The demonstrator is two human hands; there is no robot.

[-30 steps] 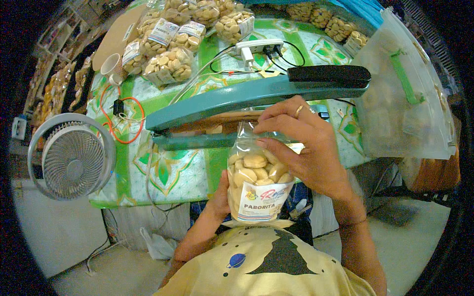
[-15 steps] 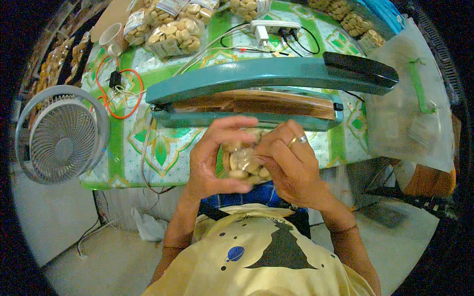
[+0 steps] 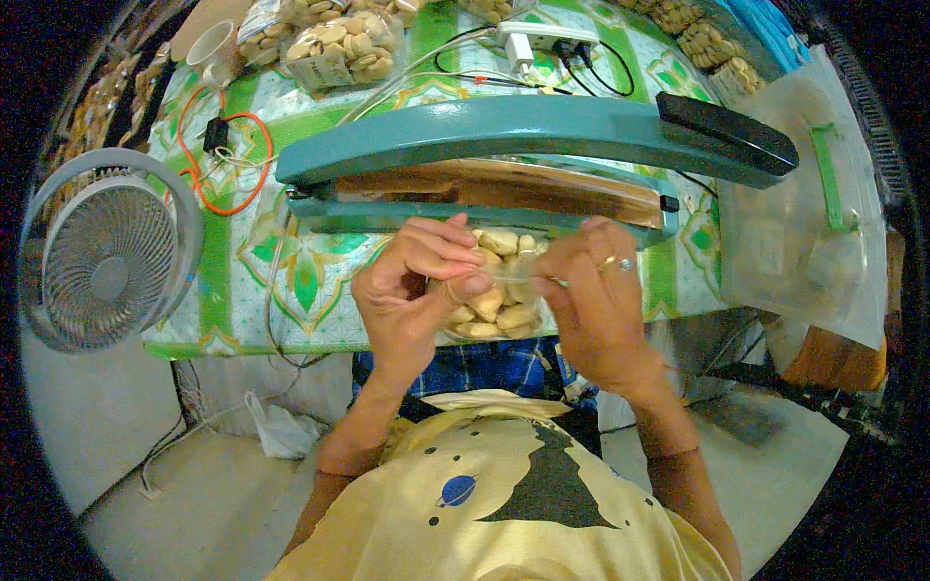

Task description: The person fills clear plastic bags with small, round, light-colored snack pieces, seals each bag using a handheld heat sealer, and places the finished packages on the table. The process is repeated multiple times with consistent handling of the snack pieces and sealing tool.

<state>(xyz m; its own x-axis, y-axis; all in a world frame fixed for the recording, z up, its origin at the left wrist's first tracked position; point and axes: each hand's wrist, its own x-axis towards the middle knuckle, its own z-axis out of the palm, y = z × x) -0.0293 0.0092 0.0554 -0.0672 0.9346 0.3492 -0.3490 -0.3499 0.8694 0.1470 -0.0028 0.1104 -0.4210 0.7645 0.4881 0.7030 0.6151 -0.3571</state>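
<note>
A clear bag of pale biscuits [image 3: 496, 290] lies at the near edge of the table, its open top pointing toward the teal heat sealer [image 3: 523, 160]. My left hand [image 3: 412, 290] pinches the bag's left side with thumb and fingers. My right hand [image 3: 596, 300], with rings on one finger, grips its right side. The sealer's arm is raised above its brown sealing strip [image 3: 504, 189], and the bag's mouth sits just in front of that strip.
A grey desk fan [image 3: 107, 252] stands at the left off the table edge. An orange cable [image 3: 228, 160], a paper cup [image 3: 215, 44], a white power strip [image 3: 542, 39] and more filled biscuit bags [image 3: 339, 44] lie behind. A large clear plastic bag [image 3: 809, 223] hangs right.
The biscuit bag came down from upright in front of me to lying flat at the sealer. My left hand came up onto it, and both hands now hold its top.
</note>
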